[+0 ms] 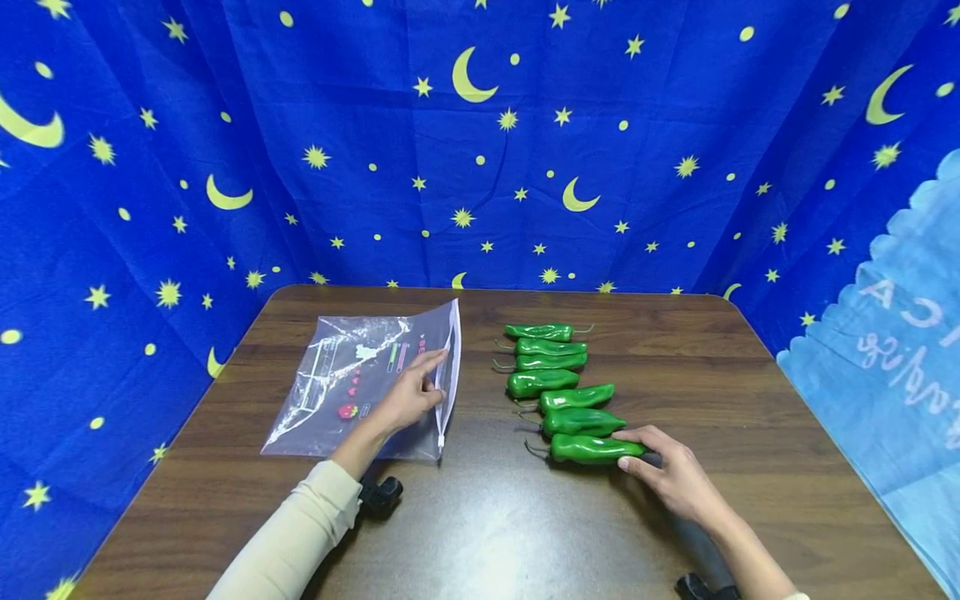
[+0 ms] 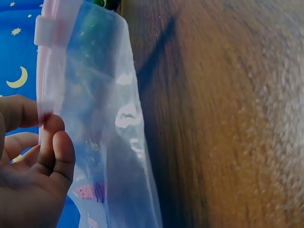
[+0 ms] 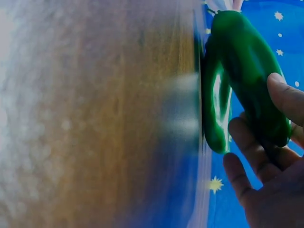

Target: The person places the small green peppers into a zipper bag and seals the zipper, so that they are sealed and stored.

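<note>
A clear zip bag (image 1: pixel 382 333) with printed strawberries and a slider lies on the left of the table, its mouth facing right. My left hand (image 1: pixel 408 402) pinches the bag's mouth edge; in the left wrist view the fingers (image 2: pixel 61 152) bend at the pink zip strip, with the slider (image 2: pixel 45 31) farther along it. Several green peppers form a column right of the bag. My right hand (image 1: pixel 675 475) grips the blunt end of the nearest green pepper (image 1: pixel 592 449). In the right wrist view, thumb and fingers are around that pepper (image 3: pixel 247 61), with another pepper (image 3: pixel 216 109) behind it.
The brown wooden table (image 1: pixel 480 500) has blue curtains (image 1: pixel 525 167) with stars and moons behind and beside it. A light blue cloth (image 1: pixel 900 358) with lettering hangs at the right. Other green peppers (image 1: pixel 543 383) lie beyond the gripped one.
</note>
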A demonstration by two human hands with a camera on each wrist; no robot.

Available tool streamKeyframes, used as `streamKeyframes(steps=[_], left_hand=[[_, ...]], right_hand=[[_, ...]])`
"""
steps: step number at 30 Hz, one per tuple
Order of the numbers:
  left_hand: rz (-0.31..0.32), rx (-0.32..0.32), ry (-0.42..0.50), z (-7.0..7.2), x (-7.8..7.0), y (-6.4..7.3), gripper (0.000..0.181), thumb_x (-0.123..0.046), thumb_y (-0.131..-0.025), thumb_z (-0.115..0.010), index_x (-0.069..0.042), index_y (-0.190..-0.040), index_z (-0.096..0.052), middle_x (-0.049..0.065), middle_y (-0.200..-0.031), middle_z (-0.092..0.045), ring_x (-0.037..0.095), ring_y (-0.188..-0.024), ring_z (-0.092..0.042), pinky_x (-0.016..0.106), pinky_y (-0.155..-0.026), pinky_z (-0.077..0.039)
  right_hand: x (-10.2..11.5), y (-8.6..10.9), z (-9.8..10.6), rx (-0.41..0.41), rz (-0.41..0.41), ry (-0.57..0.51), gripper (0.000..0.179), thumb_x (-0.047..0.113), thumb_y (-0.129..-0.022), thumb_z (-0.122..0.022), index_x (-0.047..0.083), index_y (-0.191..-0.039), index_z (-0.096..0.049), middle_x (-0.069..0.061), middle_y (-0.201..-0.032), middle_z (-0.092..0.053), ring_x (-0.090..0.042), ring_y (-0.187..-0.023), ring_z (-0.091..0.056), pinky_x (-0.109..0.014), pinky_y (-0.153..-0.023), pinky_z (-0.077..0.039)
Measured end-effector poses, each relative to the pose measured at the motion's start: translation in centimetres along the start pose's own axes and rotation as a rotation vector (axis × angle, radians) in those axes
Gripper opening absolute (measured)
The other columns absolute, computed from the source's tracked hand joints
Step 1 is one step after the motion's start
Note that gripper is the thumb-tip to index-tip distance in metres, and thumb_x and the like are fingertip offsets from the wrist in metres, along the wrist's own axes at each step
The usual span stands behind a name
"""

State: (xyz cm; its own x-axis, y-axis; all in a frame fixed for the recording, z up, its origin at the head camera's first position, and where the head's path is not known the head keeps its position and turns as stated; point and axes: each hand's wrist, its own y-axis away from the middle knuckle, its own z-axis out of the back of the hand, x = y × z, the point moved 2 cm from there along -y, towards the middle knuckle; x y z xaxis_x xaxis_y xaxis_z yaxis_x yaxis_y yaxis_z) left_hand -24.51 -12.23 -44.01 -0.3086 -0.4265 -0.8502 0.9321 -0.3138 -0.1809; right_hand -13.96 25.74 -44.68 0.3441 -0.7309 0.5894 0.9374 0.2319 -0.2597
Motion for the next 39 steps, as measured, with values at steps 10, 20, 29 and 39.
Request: streamKeyframes(steps=[10, 20, 29, 39], left_hand=[[0.011, -0.051, -0.030, 0.3, -0.1, -0.1, 0.070, 0.008, -0.074, -0.062, 0.004, -0.140, -0.039, 0.016, -0.146, -0.039, 0.005, -0.067, -0.046, 0.015, -0.058, -0.043], [0.013, -0.092, -0.035, 0.5, -0.2, -0.2, 0.070, 0.009, -0.073, -0.061, 0.002, -0.140, -0.041, 0.016, -0.144, -0.041, 0.004, -0.065, -0.045, 0.014, -0.057, -0.042], [0.022, -0.092, -0.024, 0.3, -0.9, 0.1, 0.067, 0.009, -0.073, -0.060, 0.004, -0.138, -0.043, 0.019, -0.142, -0.042, 0.003, -0.062, -0.044, 0.015, -0.054, -0.041], [0.045, -0.076, -0.032, 0.0, -1.5, 0.1, 0.066, 0.006, -0.074, -0.061, 0.004, -0.138, -0.043, 0.017, -0.143, -0.043, 0.004, -0.062, -0.046, 0.015, -0.054, -0.041]], right_hand=[[0.1, -0.3, 0.2, -0.012, -0.003, -0.048, 0.029, 0.022, -0.085, -0.068, 0.022, -0.114, -0.065, 0.009, -0.105, -0.067, 0.004, -0.101, -0.057, -0.029, -0.083, -0.052], [0.8, -0.9, 0.6, -0.059, -0.100, -0.057, 0.030, 0.026, -0.084, -0.069, 0.022, -0.113, -0.067, -0.001, -0.105, -0.071, 0.003, -0.096, -0.057, -0.033, -0.081, -0.051], [1.3, -1.7, 0.8, -0.076, -0.118, -0.101, 0.031, 0.028, -0.084, -0.069, 0.019, -0.113, -0.067, -0.004, -0.105, -0.071, 0.002, -0.094, -0.058, -0.027, -0.078, -0.051], [2.3, -2.9, 0.0, -0.096, -0.120, -0.188, 0.031, 0.026, -0.084, -0.069, 0.015, -0.113, -0.067, -0.009, -0.112, -0.069, 0.006, -0.096, -0.057, -0.024, -0.075, -0.052]])
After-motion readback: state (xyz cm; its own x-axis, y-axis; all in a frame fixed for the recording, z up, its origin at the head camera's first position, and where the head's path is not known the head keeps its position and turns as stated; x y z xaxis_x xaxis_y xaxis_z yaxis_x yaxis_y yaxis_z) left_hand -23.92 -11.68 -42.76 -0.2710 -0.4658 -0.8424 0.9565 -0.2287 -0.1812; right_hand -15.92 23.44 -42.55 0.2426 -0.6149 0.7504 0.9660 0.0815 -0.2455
